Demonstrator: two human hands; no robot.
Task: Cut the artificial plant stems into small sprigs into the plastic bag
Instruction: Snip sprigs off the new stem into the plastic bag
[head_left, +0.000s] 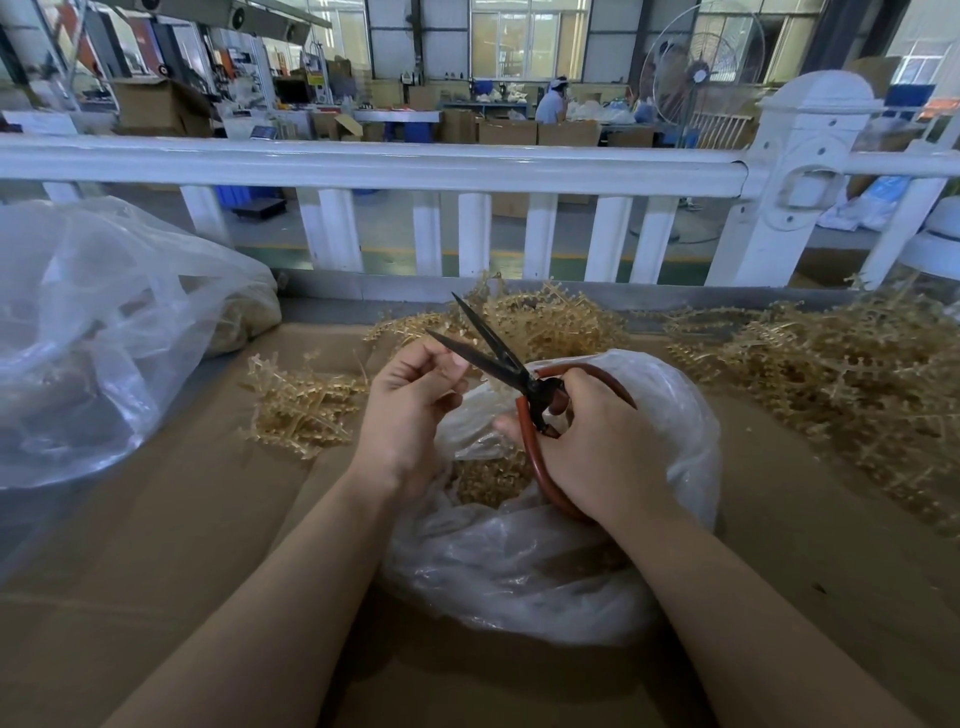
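Left hand (410, 395) curled, pinching something too small to tell, right at the open blades. Scissors (498, 358) point up and away to the left, gripped by the right hand (592, 447) over the plastic bag (675, 415). Golden stems (831, 374) heap right on the cardboard tabletop (156, 545); white railing (363, 161) behind.

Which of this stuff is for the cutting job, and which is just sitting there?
For the job:
- scissors, blades open, held by the right hand
- left hand, fingers curled; whether it holds anything, I cannot tell
- plastic bag with cut sprigs
- uncut stems

Just lying about:
- big bag on the left
- white fence
- fan
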